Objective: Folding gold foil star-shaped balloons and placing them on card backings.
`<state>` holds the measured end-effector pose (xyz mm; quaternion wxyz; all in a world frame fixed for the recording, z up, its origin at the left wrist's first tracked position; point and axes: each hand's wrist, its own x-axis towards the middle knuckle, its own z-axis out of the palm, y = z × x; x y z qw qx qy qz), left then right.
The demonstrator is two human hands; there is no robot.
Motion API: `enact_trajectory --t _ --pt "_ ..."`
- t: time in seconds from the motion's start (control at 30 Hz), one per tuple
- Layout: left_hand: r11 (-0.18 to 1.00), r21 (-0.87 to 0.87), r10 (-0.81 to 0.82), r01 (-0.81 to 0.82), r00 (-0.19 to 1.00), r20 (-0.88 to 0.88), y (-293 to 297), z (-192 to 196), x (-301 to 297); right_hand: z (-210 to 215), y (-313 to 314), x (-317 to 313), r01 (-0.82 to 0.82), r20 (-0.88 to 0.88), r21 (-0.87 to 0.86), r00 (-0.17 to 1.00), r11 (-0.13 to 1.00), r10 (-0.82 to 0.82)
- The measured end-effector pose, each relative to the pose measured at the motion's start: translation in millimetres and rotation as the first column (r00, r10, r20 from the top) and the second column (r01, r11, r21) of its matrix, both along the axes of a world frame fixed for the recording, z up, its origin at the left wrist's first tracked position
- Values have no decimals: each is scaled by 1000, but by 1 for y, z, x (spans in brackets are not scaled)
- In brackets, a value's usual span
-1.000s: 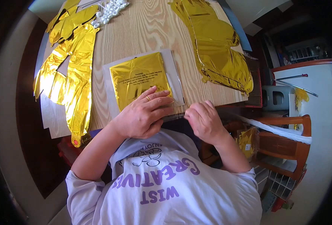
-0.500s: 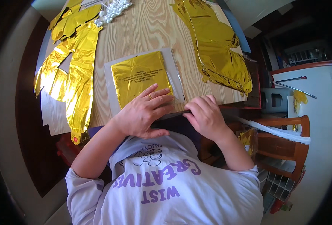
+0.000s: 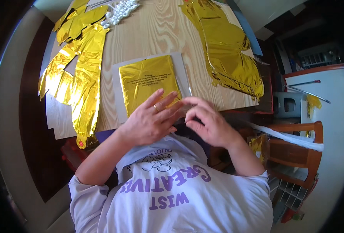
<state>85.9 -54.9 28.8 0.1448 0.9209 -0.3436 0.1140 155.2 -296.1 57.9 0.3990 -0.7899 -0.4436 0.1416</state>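
A flat clear plastic bag (image 3: 185,79) with folded gold foil (image 3: 146,87) inside lies near the table's front edge. Dark print runs across its upper part. My left hand (image 3: 148,119) is over the bag's near end, fingers stretched out and a ring on one of them; whether it presses on the bag, I cannot tell. Close beside it, my right hand (image 3: 208,123) reaches its fingers to the left fingertips. Its thumb is apart from the bent fingers, and nothing shows between them. The bag's near edge is hidden behind my hands.
Flattened gold foil balloons lie on the left (image 3: 88,73) and right (image 3: 232,50) of the wooden table (image 3: 152,31). White beads or small white pieces (image 3: 121,11) sit at the far left. A wooden chair (image 3: 288,155) stands at my right, with a grey plastic stool (image 3: 286,104) behind it.
My right hand has come off the table's front edge and moved left to my left fingers, its curled fingers loosening. My left thumb has drawn in. The view has shifted slightly.
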Motion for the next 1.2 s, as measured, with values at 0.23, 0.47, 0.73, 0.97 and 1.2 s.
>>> enact_trajectory --t 0.23,0.47,0.73,0.97,1.2 --pt "760 -105 650 -642 742 165 65 -19 -119 3 9 14 -31 159 -154 986 988 56" --pt "-37 -32 794 -999 -10 -608 237 -212 -334 12 21 6 -2 111 -191 993 982 24" --pt "-405 258 568 -877 -462 -681 359 -349 -295 12 31 0 144 1 -238 989 961 -148" --pt "-389 451 531 -803 -596 -602 366 -388 -275 14 38 -9 223 80 -352 975 909 -208" --pt "-355 421 574 -834 -551 -606 365 -397 -297 17 42 -11 220 91 -359 976 907 -200"
